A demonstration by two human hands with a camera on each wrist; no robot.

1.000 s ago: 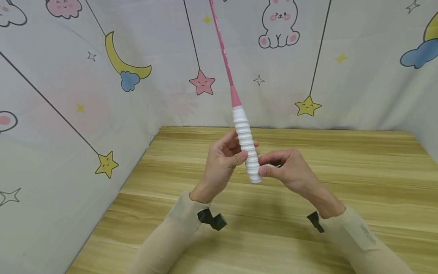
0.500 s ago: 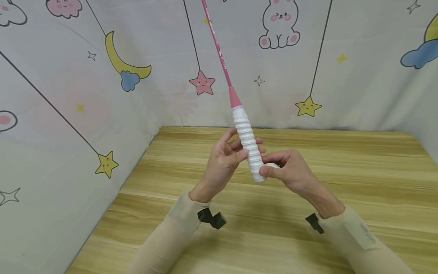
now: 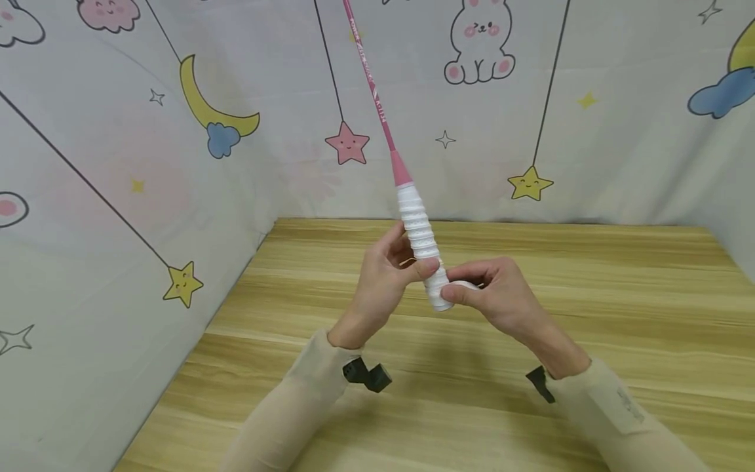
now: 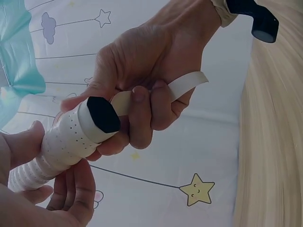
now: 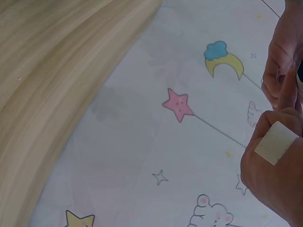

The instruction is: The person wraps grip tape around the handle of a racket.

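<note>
A pink racket shaft (image 3: 373, 85) with white lettering leans up and left out of the head view; its upper end is out of sight. White perforated grip tape (image 3: 417, 226) is wrapped in ridges round the handle, which has a black butt cap (image 4: 103, 115). My left hand (image 3: 377, 282) holds the handle's lower half, thumb across its front and fingers behind. At the butt end, my right hand (image 3: 510, 295) grips the loose tape strip (image 4: 188, 86), thumb against the handle's side. In the left wrist view, the strip runs through the curled right fingers, its free end sticking out.
Below the hands lies a wood-grain table (image 3: 460, 406). A pale cloth backdrop (image 3: 259, 177) with printed stars, moons and a bear rises behind and to the left. Both wrists carry a small black camera (image 3: 367, 375). Teal cloth (image 4: 23, 61) shows at the left wrist view's edge.
The racket has turned, bringing the shaft's lettering into view, and its upper part leans further left. My left thumb has shifted across the handle's front. The right hand stays nearly in place.
</note>
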